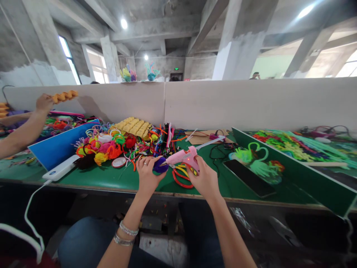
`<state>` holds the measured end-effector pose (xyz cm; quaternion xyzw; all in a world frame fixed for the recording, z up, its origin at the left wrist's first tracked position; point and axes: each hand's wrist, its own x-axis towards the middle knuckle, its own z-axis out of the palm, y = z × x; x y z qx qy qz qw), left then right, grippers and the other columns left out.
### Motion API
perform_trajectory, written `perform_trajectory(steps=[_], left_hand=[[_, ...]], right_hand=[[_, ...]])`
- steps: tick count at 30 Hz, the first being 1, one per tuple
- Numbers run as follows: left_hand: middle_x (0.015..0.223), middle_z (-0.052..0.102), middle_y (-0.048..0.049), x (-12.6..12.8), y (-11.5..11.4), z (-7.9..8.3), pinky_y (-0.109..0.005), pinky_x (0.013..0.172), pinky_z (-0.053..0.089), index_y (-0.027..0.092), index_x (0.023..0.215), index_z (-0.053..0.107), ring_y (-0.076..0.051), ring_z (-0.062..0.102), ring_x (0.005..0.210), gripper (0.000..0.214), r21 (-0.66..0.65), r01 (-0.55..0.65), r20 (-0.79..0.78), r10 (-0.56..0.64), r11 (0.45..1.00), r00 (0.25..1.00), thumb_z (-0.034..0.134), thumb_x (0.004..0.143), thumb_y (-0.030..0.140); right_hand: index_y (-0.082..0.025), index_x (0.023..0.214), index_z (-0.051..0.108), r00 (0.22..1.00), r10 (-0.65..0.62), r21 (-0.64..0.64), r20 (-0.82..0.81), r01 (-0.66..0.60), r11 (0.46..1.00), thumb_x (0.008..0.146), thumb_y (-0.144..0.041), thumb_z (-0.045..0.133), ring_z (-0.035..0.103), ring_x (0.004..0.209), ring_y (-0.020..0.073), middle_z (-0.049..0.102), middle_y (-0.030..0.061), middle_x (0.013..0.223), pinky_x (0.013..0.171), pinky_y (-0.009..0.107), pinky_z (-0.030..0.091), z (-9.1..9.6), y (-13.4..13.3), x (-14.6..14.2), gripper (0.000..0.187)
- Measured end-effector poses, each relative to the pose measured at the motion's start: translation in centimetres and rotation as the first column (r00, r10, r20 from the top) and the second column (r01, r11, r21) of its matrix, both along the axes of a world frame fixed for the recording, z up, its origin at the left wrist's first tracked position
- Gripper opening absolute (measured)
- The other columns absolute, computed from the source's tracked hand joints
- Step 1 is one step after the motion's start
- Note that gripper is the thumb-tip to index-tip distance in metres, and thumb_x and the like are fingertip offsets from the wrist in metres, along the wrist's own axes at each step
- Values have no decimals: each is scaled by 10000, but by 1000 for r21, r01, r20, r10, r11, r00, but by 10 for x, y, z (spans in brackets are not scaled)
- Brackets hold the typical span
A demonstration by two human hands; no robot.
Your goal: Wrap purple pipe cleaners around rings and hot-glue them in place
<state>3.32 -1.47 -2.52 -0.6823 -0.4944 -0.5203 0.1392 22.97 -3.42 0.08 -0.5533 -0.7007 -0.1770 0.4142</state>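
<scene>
Between the fingers of my left hand point(147, 174) is a dark purple fuzzy piece point(160, 165), seemingly of pipe cleaner. My right hand point(205, 179) grips a pink glue gun point(182, 158) by its handle, and a small red light glows on it. The gun's nozzle points left and meets or nearly meets the purple piece; I cannot tell if they touch. A clear glue stick point(210, 142) sticks out of the gun's back. Below the gun, red and yellow handled tools point(181, 182) lie on the green table point(111, 180).
Colourful pipe-cleaner pieces point(103, 149) and a yellow egg-tray-like sheet point(134, 126) lie to the left. A blue divider point(67, 143) and white power strip point(61, 168) stand beyond. Rightward are a phone point(249, 178), green fuzzy swans point(259, 162) and a green divider point(292, 171). Another person's hand point(44, 103) holds an orange strip.
</scene>
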Motion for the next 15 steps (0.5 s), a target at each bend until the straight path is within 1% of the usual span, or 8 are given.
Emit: perform_trajectory(steps=[7, 15], left_hand=[[903, 641, -60, 0, 0, -1, -460, 948, 310, 223, 1014, 616, -257, 522, 938, 410, -2, -7, -6, 7, 1000, 1000, 699, 634, 353], [916, 645, -63, 0, 0, -1, -456, 940, 318, 221, 1007, 614, -259, 522, 939, 407, -1, -7, -7, 7, 1000, 1000, 701, 633, 354]], right_hand=[[-179, 1001, 526, 1000, -11, 9, -13, 12, 1000, 778, -322, 474, 608, 597, 176, 673, 63, 824, 496, 242, 403, 0, 0, 1, 270], [-169, 1002, 523, 1000, -30, 30, -1, 30, 999, 789, -327, 472, 603, 589, 178, 676, 71, 835, 503, 247, 403, 1, 0, 2, 270]])
